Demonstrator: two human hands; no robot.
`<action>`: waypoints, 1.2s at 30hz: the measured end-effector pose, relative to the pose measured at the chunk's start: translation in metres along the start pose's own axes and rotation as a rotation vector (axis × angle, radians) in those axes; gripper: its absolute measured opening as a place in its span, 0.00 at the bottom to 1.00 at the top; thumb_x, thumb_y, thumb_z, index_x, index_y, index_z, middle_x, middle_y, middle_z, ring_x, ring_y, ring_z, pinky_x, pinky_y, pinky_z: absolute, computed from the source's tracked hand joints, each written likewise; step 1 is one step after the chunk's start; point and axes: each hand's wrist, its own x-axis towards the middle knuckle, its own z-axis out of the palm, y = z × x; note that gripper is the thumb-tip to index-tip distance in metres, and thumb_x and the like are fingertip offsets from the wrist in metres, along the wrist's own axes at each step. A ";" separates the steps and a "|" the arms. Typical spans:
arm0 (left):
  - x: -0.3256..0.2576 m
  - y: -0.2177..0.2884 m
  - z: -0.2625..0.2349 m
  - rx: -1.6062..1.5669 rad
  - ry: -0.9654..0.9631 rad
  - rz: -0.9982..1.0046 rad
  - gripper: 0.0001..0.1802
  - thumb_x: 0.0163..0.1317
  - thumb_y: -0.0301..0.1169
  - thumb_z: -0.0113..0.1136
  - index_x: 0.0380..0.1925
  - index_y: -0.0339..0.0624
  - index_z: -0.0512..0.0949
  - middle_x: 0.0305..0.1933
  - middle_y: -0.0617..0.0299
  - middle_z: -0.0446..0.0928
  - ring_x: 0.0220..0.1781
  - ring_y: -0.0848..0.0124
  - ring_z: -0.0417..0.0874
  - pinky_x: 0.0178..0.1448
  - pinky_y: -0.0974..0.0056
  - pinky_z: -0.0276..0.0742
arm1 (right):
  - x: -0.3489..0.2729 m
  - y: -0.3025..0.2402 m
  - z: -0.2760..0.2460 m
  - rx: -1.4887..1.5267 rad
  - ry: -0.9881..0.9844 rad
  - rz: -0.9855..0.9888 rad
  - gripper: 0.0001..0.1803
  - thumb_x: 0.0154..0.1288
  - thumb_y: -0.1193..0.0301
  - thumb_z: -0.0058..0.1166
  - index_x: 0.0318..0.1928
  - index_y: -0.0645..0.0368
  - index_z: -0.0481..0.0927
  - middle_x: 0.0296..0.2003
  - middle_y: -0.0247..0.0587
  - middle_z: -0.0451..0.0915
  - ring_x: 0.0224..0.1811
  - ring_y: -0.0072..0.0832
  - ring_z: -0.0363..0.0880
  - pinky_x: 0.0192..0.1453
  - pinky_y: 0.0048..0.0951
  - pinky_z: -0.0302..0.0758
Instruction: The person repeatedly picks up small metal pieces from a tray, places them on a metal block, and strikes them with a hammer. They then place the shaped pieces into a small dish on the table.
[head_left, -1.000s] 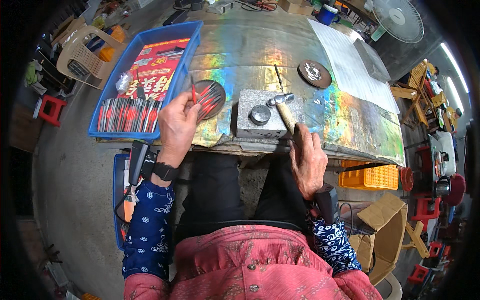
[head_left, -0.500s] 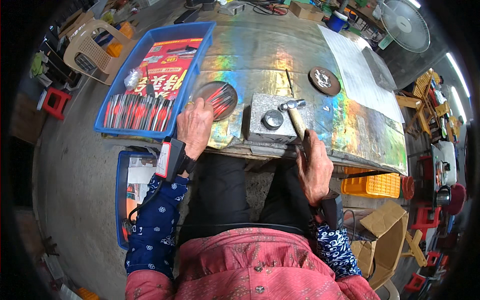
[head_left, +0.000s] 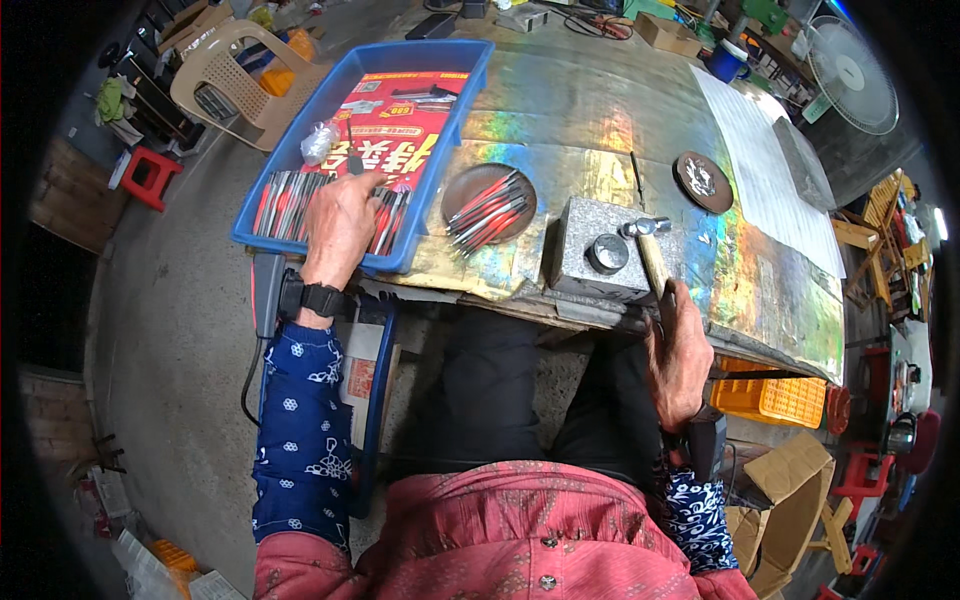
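My left hand (head_left: 340, 222) is over the blue tray (head_left: 480, 72), its fingers curled down among a row of slim red, black and silver tools (head_left: 285, 208). Its fingertips are partly hidden, so what they hold cannot be made out. My right hand (head_left: 683, 350) is closed around the wooden handle of a small hammer (head_left: 655, 262). The hammer's metal head rests on a grey block (head_left: 592, 272), beside a round black-rimmed piece (head_left: 608, 254). Between tray and block, a brown dish (head_left: 462, 184) holds several more slim tools (head_left: 490, 212), some overhanging its near rim.
A second brown dish (head_left: 690, 190) holds small white pieces. A thin dark rod (head_left: 637, 178) lies behind the block. White sheeting (head_left: 745, 150) covers the table's right side. Below are a yellow crate (head_left: 770, 398) and a cardboard box (head_left: 790, 470). A beige chair (head_left: 235, 85) stands left.
My left hand has moved left from the brown dish to the tools in the blue tray. My right hand stays on the hammer. The whole view has shifted slightly.
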 end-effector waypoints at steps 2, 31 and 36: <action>0.003 -0.005 0.006 0.014 -0.098 0.056 0.17 0.56 0.26 0.63 0.48 0.44 0.81 0.46 0.49 0.82 0.45 0.50 0.82 0.49 0.53 0.77 | 0.000 0.000 0.000 -0.020 -0.002 0.005 0.30 0.61 0.77 0.56 0.64 0.59 0.65 0.46 0.57 0.76 0.44 0.54 0.78 0.44 0.45 0.76; 0.012 -0.034 0.021 -0.104 -0.349 -0.096 0.07 0.50 0.22 0.65 0.28 0.30 0.77 0.20 0.47 0.72 0.22 0.68 0.74 0.30 0.62 0.69 | 0.027 0.076 -0.043 -0.113 -0.016 0.187 0.10 0.63 0.72 0.58 0.43 0.61 0.81 0.31 0.49 0.78 0.32 0.43 0.78 0.36 0.37 0.73; 0.004 -0.027 0.019 -0.233 -0.171 -0.045 0.06 0.58 0.23 0.61 0.28 0.31 0.75 0.20 0.56 0.74 0.22 0.74 0.72 0.29 0.64 0.69 | 0.042 0.106 -0.032 -0.204 -0.078 0.134 0.09 0.61 0.75 0.55 0.42 0.58 0.82 0.33 0.45 0.77 0.36 0.43 0.79 0.40 0.41 0.74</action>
